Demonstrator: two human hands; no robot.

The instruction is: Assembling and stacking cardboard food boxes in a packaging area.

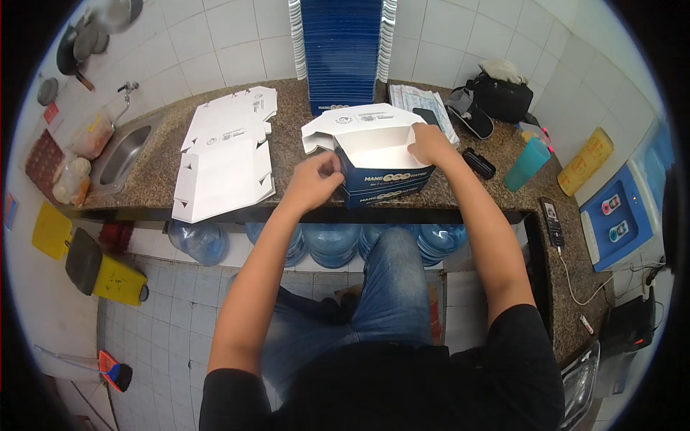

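Observation:
In front of me on the counter stands a cardboard box (387, 178), blue outside and white inside, its white lid flap raised at the back. The fingers of my left hand (313, 181) are curled and pinched at the box's left end. My right hand (431, 146) grips the right end, thumb inside the wall and the other fingers mostly hidden behind it. Flat unfolded white box blanks (227, 158) lie to the left. Behind the box rises a tall stack of blue folded boxes (342, 54).
A sink (126, 159) is at the far left. Right of the box are papers (436, 108), a cap (471, 118), a black bag (499, 99), a teal cup (527, 165), a phone on a cable (552, 221) and a water dispenser (614, 219). Large water bottles (330, 243) stand below the counter.

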